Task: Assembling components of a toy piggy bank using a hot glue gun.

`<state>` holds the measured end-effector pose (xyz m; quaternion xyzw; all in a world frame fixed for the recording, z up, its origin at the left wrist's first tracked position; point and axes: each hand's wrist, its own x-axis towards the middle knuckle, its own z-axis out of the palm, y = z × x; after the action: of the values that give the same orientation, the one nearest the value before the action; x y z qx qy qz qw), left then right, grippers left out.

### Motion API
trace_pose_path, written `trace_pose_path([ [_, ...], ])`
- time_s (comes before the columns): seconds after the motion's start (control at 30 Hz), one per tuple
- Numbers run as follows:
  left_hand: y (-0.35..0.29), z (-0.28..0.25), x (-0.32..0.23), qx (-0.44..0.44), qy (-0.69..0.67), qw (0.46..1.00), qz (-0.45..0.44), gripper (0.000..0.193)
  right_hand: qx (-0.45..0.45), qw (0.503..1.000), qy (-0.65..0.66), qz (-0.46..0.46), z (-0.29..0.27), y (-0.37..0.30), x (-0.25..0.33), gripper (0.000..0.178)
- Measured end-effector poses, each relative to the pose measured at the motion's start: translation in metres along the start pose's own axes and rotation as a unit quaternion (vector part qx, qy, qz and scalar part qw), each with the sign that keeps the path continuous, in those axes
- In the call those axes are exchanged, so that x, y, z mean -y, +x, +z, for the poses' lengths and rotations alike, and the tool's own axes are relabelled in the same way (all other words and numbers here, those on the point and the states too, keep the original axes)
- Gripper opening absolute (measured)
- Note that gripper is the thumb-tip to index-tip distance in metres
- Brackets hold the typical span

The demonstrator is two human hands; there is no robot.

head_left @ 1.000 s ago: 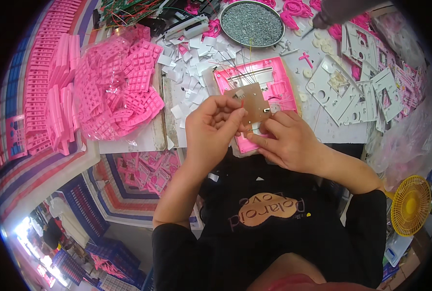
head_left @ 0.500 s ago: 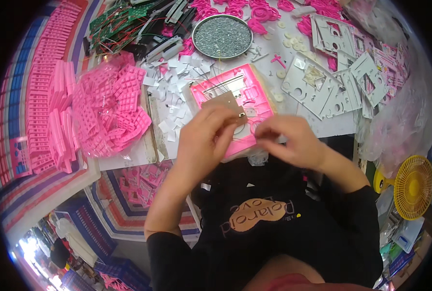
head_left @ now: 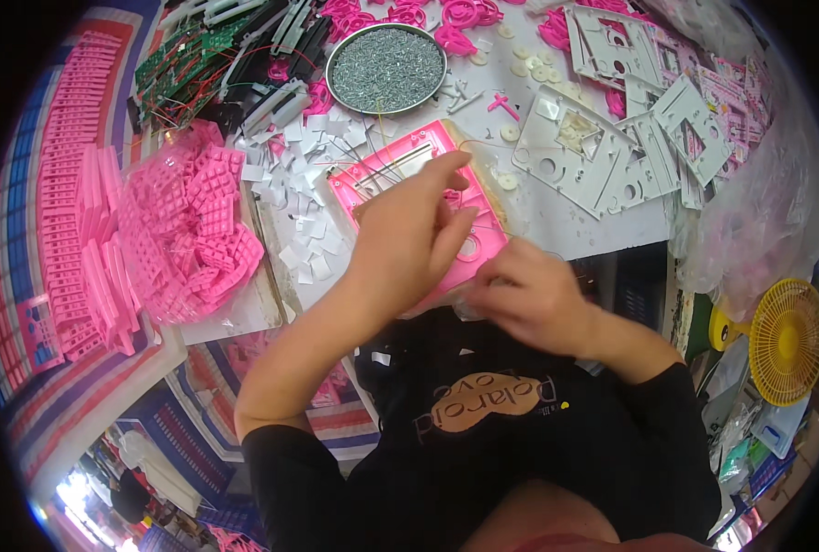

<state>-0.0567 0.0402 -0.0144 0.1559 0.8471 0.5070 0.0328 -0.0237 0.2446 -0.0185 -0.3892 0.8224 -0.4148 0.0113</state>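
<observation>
A pink plastic casing [head_left: 486,241] lies tilted on the table before me, its inner side up, with thin wires across its far part. My left hand [head_left: 409,230] reaches over it. The thumb and forefinger of that hand stand apart, with pink plastic showing between them. Only a sliver of a brown circuit board [head_left: 362,211] shows beside my left hand, which hides the rest. At the casing's near right corner is my right hand [head_left: 531,296], its fingers drawn together. What they pinch, if anything, is hidden.
Beyond the casing stands a round tin of small screws [head_left: 386,69]. Loose white paper pieces [head_left: 313,244] lie left of it, near a clear bag of pink keypads [head_left: 193,225]. White plastic panels [head_left: 570,152] are at the right, and a yellow fan [head_left: 788,342] stands lower right.
My left hand has moved forward over the casing, its fingers spreading and covering most of the brown board. My right hand has drawn down toward the casing's near corner, its fingers closing. The view has shifted slightly.
</observation>
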Motion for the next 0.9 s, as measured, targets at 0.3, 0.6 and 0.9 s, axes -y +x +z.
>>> trace_pose_path([
  [0.3,-0.067,0.027,0.007,-0.038,0.112,0.988,0.095,0.029,0.021,0.997,0.043,-0.067,-0.009,-0.001,-0.057,0.021],
  [0.6,-0.07,0.027,0.02,0.026,0.176,0.974,0.141,0.039,-0.022,0.995,0.065,-0.067,-0.006,-0.009,-0.077,0.022],
  [0.9,-0.07,0.027,0.019,0.083,0.253,0.95,0.161,0.051,0.031,0.968,-0.222,-0.114,-0.024,-0.022,-0.052,0.021],
])
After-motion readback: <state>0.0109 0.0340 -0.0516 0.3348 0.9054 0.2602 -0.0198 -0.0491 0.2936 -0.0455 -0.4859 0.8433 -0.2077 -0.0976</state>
